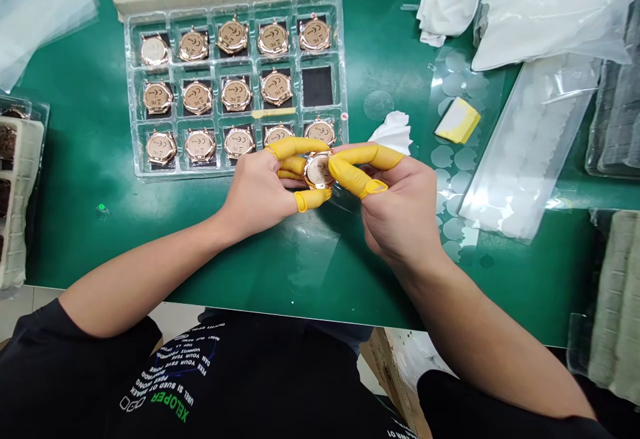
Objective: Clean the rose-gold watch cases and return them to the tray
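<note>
A round rose-gold watch case [318, 170] is clamped by the left hand [255, 189] and right hand [400, 209], wearing yellow finger cots [300, 148], below a clear plastic tray [131, 92].

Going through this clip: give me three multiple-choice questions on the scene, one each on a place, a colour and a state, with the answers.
1. Which slot of the clear tray holds no watch?
A. Middle row, right end
B. Top row, left end
C. Bottom row, middle

2. What colour are the finger cots?
A. Blue
B. White
C. Yellow

3. What state is the watch in?
A. Lying in the tray
B. Held up between the left hand and the right hand
C. Lying on the mat

Answers:
1. A: a bare black pad shows in that slot.
2. C: the cots on both hands are clearly yellow.
3. B: both hands grip the watch by its edge, above the mat.
</note>
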